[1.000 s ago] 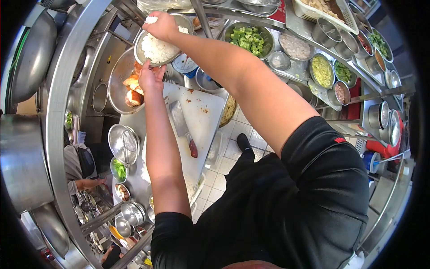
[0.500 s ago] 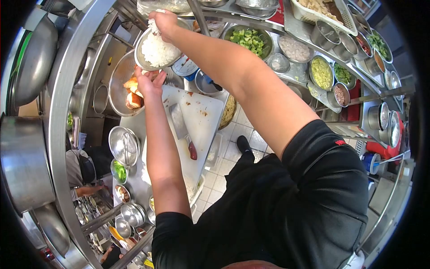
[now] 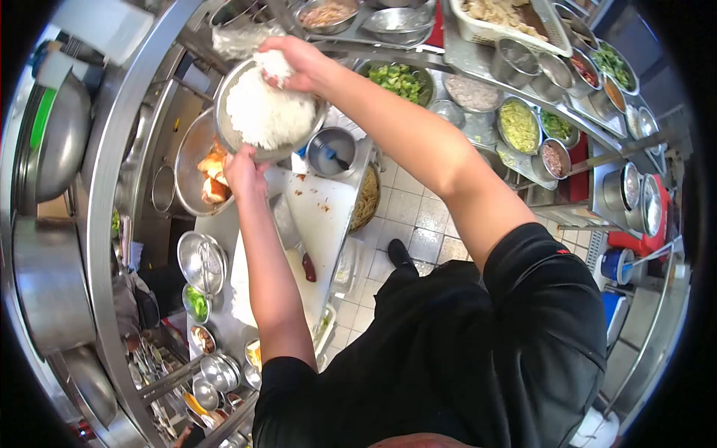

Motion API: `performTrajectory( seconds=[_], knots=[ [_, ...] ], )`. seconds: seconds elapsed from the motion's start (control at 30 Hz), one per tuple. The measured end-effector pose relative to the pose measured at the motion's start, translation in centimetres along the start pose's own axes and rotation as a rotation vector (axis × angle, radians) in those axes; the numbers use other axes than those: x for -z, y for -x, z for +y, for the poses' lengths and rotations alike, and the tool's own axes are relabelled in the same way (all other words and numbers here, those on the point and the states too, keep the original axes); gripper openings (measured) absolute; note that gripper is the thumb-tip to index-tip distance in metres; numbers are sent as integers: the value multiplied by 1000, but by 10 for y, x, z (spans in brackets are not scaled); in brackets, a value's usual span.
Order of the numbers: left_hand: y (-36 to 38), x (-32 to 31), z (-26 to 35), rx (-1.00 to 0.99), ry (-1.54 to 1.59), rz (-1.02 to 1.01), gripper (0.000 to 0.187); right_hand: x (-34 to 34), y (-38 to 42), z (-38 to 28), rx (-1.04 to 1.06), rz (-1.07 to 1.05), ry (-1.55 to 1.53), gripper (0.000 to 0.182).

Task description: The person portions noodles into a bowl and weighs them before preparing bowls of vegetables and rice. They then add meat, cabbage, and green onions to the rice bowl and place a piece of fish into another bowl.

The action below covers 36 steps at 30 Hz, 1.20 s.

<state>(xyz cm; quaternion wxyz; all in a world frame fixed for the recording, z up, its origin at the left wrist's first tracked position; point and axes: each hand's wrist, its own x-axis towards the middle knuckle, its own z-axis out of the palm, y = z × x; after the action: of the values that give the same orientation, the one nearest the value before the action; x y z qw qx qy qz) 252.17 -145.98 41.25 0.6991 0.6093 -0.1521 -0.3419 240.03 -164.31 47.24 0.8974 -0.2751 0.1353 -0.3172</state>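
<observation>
A metal bowl (image 3: pixel 221 112) heaped with white rice (image 3: pixel 269 112) is tilted toward me at the upper left. My left hand (image 3: pixel 245 178) grips its near rim, with the fingers partly hidden under the bowl. Over the far right side of the bowl, my right hand (image 3: pixel 300 63) is closed around a white clump of rice (image 3: pixel 274 66). Under and left of the bowl, a larger metal bowl (image 3: pixel 183 168) holds orange-brown chunks of food (image 3: pixel 215 179). On the white cutting board (image 3: pixel 321 198) near my left forearm lies a cleaver (image 3: pixel 284 220) with a dark red handle.
Bowls of chopped green vegetables (image 3: pixel 396 82), shredded pale green vegetables (image 3: pixel 519 125) and other ingredients line the right-hand shelves. A small pot (image 3: pixel 331 151) stands beside the board. A steel rail (image 3: pixel 104 224) and large pot (image 3: pixel 52 284) are at left. Tiled floor (image 3: pixel 399 194) shows below.
The rice bowl has come nearer and moved slightly right. My left hand has gone from fingers spread at its edge to gripping the rim. My right hand has moved right and down with the clump.
</observation>
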Motion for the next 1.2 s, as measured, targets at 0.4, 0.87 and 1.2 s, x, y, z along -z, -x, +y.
performTrajectory(
  seconds=[0.4,0.87,1.2],
  knots=[
    [240,-160,-206,482,-30,-518,32,236,481,-153,352,144,-389,14],
    [408,-334,-274,638,-154,-575,32,468,827,-543,1876,1482,679,25],
    [395,-283,-225,383,-95,-135,23,507,817,-534,652,2196,1463,45]
  ],
)
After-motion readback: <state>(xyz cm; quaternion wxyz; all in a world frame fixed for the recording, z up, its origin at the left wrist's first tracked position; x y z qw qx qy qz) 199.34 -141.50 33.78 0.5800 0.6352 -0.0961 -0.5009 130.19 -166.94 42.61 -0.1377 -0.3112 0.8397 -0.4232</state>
